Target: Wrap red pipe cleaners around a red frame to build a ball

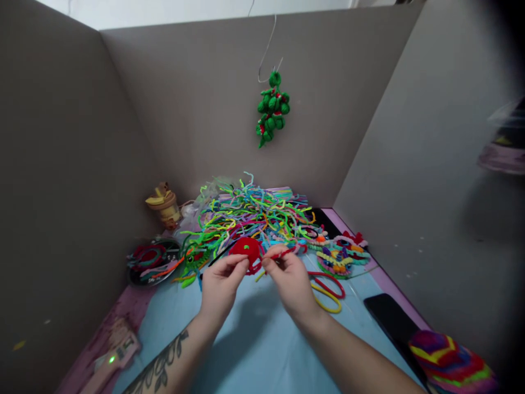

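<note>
My left hand (221, 284) pinches the lower edge of a round red pipe-cleaner piece (246, 250) with a small green spot on it, held just above the light blue table top (254, 339). My right hand (289, 279) is closed in a pinch on a red pipe cleaner strand (283, 253) that runs from that red piece toward the right. Both hands meet in the middle of the view, fingertips nearly touching. Behind them lies a big heap of loose pipe cleaners (254, 213) in many colours.
Grey cardboard walls (197, 109) enclose the table on three sides; a green pipe-cleaner cluster (272, 109) hangs from a wire hook on the back wall. A dark tray (150, 262) and yellow cup (164, 205) stand left, finished pieces (338, 254) right, a black phone (389, 320) and striped object (449, 361) near right.
</note>
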Tool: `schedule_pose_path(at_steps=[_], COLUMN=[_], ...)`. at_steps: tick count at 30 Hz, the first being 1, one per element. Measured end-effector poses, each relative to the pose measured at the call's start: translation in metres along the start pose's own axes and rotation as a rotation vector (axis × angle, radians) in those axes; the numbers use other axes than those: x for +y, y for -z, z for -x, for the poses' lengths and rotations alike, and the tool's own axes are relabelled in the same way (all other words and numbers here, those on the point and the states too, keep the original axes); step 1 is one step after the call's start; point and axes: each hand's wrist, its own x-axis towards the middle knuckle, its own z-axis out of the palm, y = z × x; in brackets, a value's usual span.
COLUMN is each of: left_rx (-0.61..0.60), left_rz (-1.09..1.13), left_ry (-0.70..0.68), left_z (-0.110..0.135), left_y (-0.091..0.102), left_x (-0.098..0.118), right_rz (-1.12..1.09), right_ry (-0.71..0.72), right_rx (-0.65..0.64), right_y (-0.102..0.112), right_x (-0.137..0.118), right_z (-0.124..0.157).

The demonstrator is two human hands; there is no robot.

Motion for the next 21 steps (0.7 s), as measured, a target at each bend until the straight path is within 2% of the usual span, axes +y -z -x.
schedule_pose_path(at_steps=[8, 15, 21], left_rx=[-0.084, -0.095, -0.165], left_rz=[0.07, 0.073, 0.037], left_ry=[0.038, -0.011, -0.033], left_z=[0.003, 0.0, -0.003], left_y=[-0.002, 0.001, 0.004], left_x=[0.009, 0.011, 0.008], right_rz=[-0.079, -0.055, 0.005], right_ry=[-0.098, -0.096, -0.147], right_rx=[0.089, -0.048, -0.013], right_y=[0.005, 0.006, 0.007], right_x=[0.0, -0.004, 0.004], right_z=[-0.009, -0.009, -0.01])
